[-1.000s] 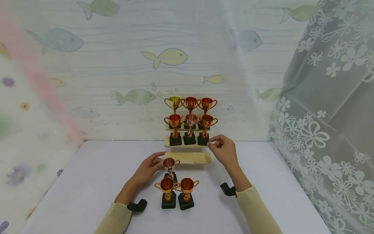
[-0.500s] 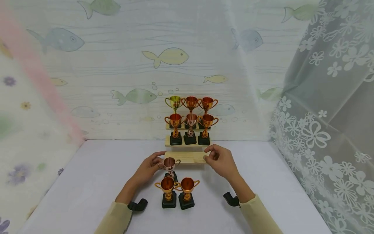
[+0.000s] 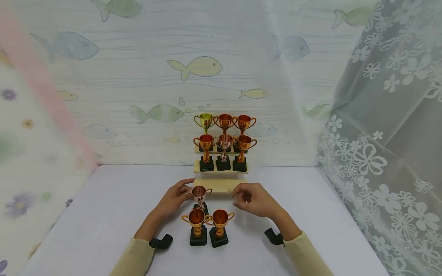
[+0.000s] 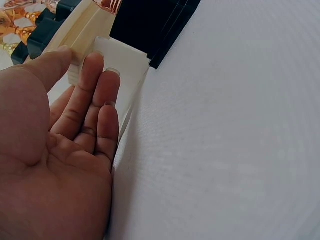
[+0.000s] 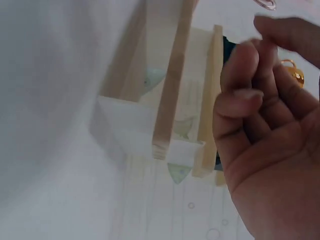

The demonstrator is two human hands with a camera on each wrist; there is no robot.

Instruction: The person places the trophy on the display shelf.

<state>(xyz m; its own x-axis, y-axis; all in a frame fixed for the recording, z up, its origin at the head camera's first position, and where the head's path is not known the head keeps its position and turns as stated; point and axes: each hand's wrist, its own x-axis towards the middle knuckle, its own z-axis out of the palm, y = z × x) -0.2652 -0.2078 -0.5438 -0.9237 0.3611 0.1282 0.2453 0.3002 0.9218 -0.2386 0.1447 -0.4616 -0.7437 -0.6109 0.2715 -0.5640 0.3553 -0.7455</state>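
My left hand [image 3: 172, 199] rests at the left end of the lowest wooden step [image 3: 217, 185] of a tiered display stand. In the left wrist view its fingers lie extended beside the step's end and a white support [image 4: 122, 57]. A rose-gold trophy [image 3: 199, 194] stands on the table just right of that hand. Two orange-gold trophies, one left [image 3: 197, 216] and one right [image 3: 220, 217], stand in front of it. My right hand [image 3: 257, 200] hovers before the step's right end, fingers loosely bent and holding nothing; the right wrist view shows its palm.
On the middle step [image 3: 228, 171] stand three trophies, the centre one rose-gold. Three more are on the top step [image 3: 246, 151], including a yellow-gold one [image 3: 205, 120]. A fish-patterned curtain [image 3: 138, 76] hangs behind the white table [image 3: 121, 199], and a lace curtain [image 3: 373, 165] hangs at right.
My right hand has come away from the right-hand trophy on the middle step, moving down and left to in front of the lowest step. The left hand has stayed put.
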